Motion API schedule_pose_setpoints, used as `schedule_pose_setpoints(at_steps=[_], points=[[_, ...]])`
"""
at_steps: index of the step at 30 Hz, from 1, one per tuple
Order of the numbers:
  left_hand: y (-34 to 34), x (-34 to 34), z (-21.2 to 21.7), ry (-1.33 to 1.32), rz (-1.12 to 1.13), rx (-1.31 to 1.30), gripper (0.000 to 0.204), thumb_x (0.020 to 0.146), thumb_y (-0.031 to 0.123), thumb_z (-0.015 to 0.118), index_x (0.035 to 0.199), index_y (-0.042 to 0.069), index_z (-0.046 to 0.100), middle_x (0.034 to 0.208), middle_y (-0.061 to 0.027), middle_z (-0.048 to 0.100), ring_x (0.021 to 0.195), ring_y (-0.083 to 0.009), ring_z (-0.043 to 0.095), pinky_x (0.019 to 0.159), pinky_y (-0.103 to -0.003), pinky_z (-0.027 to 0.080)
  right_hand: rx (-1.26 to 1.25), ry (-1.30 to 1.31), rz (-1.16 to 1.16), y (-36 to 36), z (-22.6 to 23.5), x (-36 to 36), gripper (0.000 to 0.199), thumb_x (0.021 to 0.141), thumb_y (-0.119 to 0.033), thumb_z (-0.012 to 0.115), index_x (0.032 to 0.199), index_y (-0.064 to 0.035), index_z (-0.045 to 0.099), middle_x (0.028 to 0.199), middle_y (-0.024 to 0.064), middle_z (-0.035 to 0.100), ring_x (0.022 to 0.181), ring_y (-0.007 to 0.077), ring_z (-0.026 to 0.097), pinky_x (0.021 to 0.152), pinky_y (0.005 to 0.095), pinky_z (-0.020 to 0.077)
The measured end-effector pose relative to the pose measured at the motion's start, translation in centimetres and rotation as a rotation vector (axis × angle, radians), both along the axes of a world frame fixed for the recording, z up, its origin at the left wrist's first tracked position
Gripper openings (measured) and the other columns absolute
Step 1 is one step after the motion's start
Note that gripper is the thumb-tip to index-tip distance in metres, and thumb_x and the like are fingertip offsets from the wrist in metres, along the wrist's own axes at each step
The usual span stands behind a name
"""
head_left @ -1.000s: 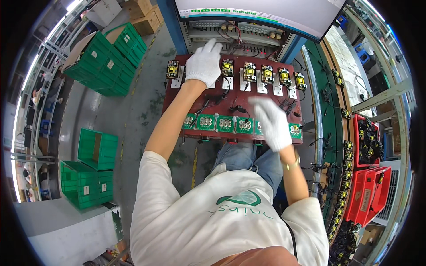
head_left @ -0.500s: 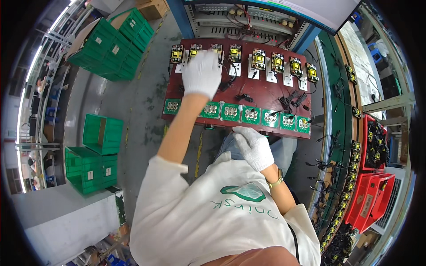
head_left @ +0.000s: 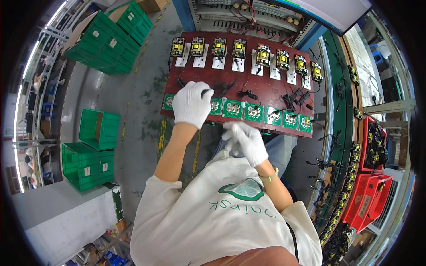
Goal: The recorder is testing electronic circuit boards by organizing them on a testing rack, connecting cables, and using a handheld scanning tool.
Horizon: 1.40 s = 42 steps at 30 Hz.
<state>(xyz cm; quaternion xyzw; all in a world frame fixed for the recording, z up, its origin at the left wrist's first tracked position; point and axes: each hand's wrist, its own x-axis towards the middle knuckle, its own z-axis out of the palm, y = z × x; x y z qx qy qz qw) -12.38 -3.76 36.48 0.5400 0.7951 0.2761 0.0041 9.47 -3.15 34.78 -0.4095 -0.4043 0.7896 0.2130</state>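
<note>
My left hand (head_left: 191, 105), in a white knit glove, is over the near left part of a dark red test board (head_left: 266, 84). Its fingers are closed on a black cable plug (head_left: 207, 93), just beyond the row of green circuit boards with round metal contacts (head_left: 233, 108). Partly hidden under this hand is the left end of that row. My right hand (head_left: 249, 144), also gloved, hovers by the board's near edge in front of my body; motion smears its fingers. Yellow-and-black power supply boards (head_left: 219, 47) stand along the far side on white metal plates (head_left: 238, 64).
Black cables (head_left: 295, 99) lie bunched on the board's right half. Behind it stands a rack (head_left: 244, 20) with wiring beneath a screen (head_left: 328, 11). A conveyor line (head_left: 333, 146) and red bins (head_left: 368, 201) run along the right. Green crates (head_left: 95, 164) stand at the left.
My left hand has come back toward me from the far power supply boards to the near row, with the black plug now showing in it. My right hand has shifted slightly left and its fingers moved.
</note>
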Motion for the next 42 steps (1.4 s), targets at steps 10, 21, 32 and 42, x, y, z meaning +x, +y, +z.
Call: schedule_pose_setpoints(at_steps=[10,21,32,42], points=[[-7.3,3.9,-0.4,-0.491,0.019,0.153,0.023,0.083,0.007,0.077,0.106,0.005,0.075,0.083,-0.0068,0.067,0.069,-0.0259,0.064,0.065,-0.037,0.053,-0.271,0.152,-0.029,2.7,-3.9,-2.5,0.042,0.11,-0.036,0.058,0.098,0.0013,0.074,0.064,0.0016,0.058,0.041,0.0066,0.039,0.037,0.0222,0.0174],[-7.8,4.9,-6.6,-0.281,0.182,0.026,0.024,0.084,0.008,0.077,0.108,0.011,0.075,0.087,-0.0046,0.069,0.066,-0.0231,0.062,0.064,-0.036,0.052,-0.265,-0.226,0.097,0.0,-4.2,-6.0,0.041,0.108,-0.043,0.063,0.096,-0.0047,0.073,0.065,0.0006,0.06,0.04,0.0077,0.041,0.036,0.0202,0.0225],[-7.9,4.9,-5.9,-0.431,0.046,-0.06,0.019,0.084,0.011,0.075,0.103,0.012,0.076,0.088,-0.0032,0.069,0.064,-0.026,0.06,0.062,-0.038,0.05,-0.114,-0.152,0.049,-0.9,-6.1,-4.7,0.032,0.105,-0.031,0.067,0.092,-0.0041,0.076,0.069,0.0029,0.067,0.048,0.0086,0.053,0.043,0.0198,0.0375],[-8.3,1.9,-6.6,-0.151,0.247,-0.226,0.02,0.084,0.013,0.075,0.104,0.012,0.077,0.084,-0.007,0.069,0.066,-0.029,0.064,0.062,-0.039,0.052,0.375,-0.39,-0.165,5.1,0.4,-3.0,0.017,0.099,-0.013,0.072,0.102,0.0022,0.078,0.074,0.0067,0.073,0.053,0.0103,0.062,0.047,0.0201,0.0448]])
